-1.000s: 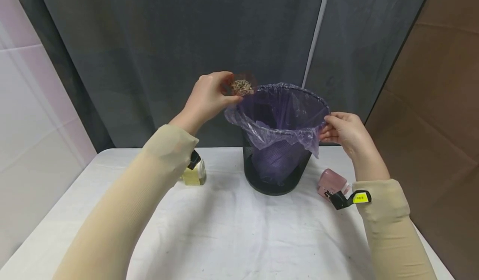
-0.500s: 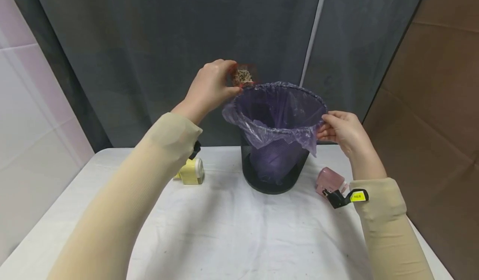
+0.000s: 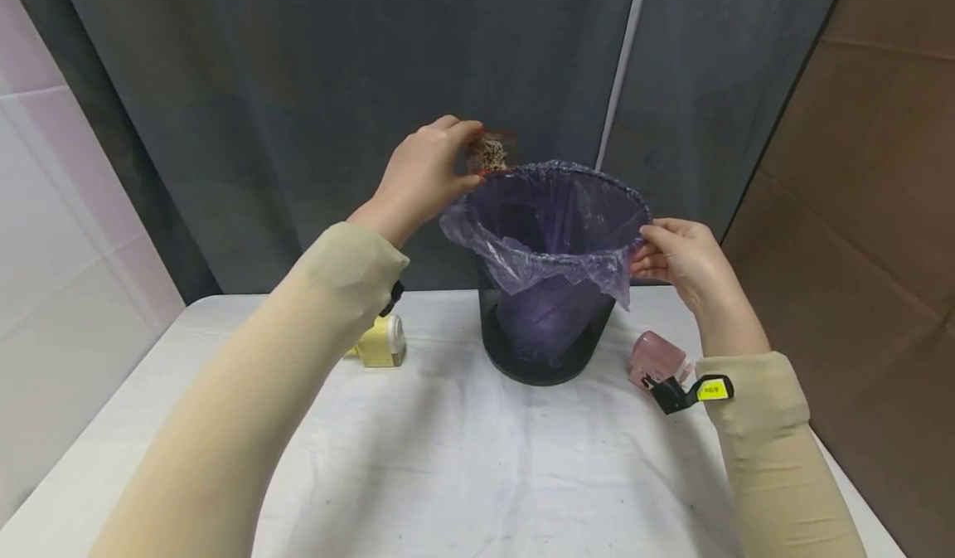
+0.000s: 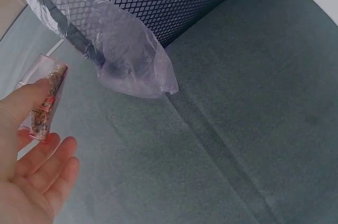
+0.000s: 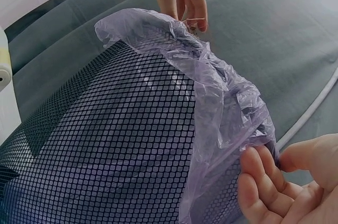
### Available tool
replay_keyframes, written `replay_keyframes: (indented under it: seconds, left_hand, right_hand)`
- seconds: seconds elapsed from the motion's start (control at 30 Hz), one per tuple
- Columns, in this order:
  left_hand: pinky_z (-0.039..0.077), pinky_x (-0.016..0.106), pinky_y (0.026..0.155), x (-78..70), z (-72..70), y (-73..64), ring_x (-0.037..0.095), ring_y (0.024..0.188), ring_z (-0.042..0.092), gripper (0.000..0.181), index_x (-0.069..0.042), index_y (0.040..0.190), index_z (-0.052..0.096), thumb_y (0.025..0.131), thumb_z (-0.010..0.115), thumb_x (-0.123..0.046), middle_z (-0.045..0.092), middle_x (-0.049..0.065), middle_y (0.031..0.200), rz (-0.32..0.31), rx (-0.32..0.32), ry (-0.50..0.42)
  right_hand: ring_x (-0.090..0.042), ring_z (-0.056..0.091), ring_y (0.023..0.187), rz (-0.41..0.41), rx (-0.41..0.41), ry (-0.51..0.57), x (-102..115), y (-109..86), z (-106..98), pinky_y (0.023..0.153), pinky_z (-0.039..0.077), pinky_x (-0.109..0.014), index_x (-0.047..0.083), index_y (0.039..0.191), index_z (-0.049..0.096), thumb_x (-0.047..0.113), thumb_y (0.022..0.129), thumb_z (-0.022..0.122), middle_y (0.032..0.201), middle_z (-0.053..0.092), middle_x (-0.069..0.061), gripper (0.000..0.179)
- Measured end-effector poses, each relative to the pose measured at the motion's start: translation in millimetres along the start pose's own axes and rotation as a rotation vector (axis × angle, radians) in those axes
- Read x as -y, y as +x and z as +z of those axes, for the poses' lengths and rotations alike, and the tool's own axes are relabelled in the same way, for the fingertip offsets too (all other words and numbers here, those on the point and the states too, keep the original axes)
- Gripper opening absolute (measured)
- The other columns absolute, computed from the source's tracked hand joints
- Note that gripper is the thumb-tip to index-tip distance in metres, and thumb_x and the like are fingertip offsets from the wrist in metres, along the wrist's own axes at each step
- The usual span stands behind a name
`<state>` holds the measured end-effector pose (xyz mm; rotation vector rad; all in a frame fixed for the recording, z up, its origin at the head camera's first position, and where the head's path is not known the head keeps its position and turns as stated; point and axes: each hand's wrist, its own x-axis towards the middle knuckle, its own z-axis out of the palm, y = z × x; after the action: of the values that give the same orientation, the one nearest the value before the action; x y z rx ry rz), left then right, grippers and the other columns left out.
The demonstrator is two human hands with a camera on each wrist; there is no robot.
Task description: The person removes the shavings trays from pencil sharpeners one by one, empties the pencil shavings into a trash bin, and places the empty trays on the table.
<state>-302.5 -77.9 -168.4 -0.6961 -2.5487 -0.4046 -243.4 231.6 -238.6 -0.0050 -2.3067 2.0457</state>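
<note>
My left hand [image 3: 429, 168] holds a small clear packet [image 3: 490, 153] of speckled grains with red edging, at the left rear rim of a trash can. In the left wrist view, the thumb presses one face of the packet and fingertips support its lower end. A black mesh trash can [image 5: 121, 118] stands upright on the table, lined with a thin purple trash bag [image 3: 515, 269] folded over its rim. At the right side, my right hand [image 3: 682, 251] pinches the bag-covered rim between thumb and fingers, its other fingers curled below outside the can.
On the white-covered table [image 3: 462, 475], a yellow container [image 3: 382, 342] with a white end lies left of the can. Right of it, near my right wrist, lies a pink container [image 3: 658, 357]. A dark curtain [image 3: 336, 60] hangs behind; a brown panel [image 3: 873, 210] bounds the right.
My left hand has risen and shifted slightly right with the packet, which stands more upright now. My right hand keeps its grip on the rim. The head view has shifted slightly.
</note>
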Motion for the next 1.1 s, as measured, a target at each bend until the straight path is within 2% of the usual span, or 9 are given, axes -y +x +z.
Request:
replay_keyframes:
  seconds: [0.3,0.63,0.9,1.1]
  left_hand:
    - [0.045,0.042,0.089,-4.4,1.0,0.4,0.027,0.113,0.053,0.059,-0.010,0.137,0.052,0.084,0.075,-0.018,0.054,0.009,0.125,0.051,-0.036,0.068]
    - [0.046,0.040,0.079,-5.1,8.0,-2.6,0.028,0.108,0.050,0.051,-0.010,0.132,0.057,0.084,0.074,-0.013,0.055,0.009,0.119,0.168,-0.105,0.113]
    - [0.045,0.039,0.074,-6.2,9.5,-3.5,0.027,0.106,0.049,0.054,-0.011,0.133,0.057,0.083,0.075,-0.009,0.055,0.009,0.120,0.193,-0.134,0.125]
    - [0.044,0.040,0.074,-6.4,11.3,-2.6,0.027,0.107,0.050,0.055,-0.012,0.131,0.059,0.080,0.077,-0.005,0.055,0.009,0.120,0.249,-0.168,0.131]
  right_hand:
    - [-0.012,0.062,0.058,-0.018,0.009,-0.003,-1.5,0.2,-0.7,0.062,0.054,-0.025,-0.015,0.138,0.033,0.014,0.101,0.046,0.067,0.060,-0.001,0.048]
    - [-0.012,0.062,0.058,-0.007,-0.002,0.010,-1.5,-2.5,0.2,0.063,0.054,-0.025,-0.014,0.137,0.035,0.014,0.101,0.047,0.069,0.060,-0.002,0.047]
    - [-0.012,0.062,0.058,-0.006,0.003,0.041,-2.7,-2.0,-0.4,0.063,0.054,-0.025,-0.014,0.137,0.034,0.014,0.101,0.048,0.069,0.060,-0.002,0.048]
    - [-0.012,0.061,0.059,-0.008,0.012,0.042,-3.5,-1.6,-0.5,0.063,0.054,-0.025,-0.013,0.140,0.032,0.015,0.101,0.048,0.069,0.060,-0.001,0.050]
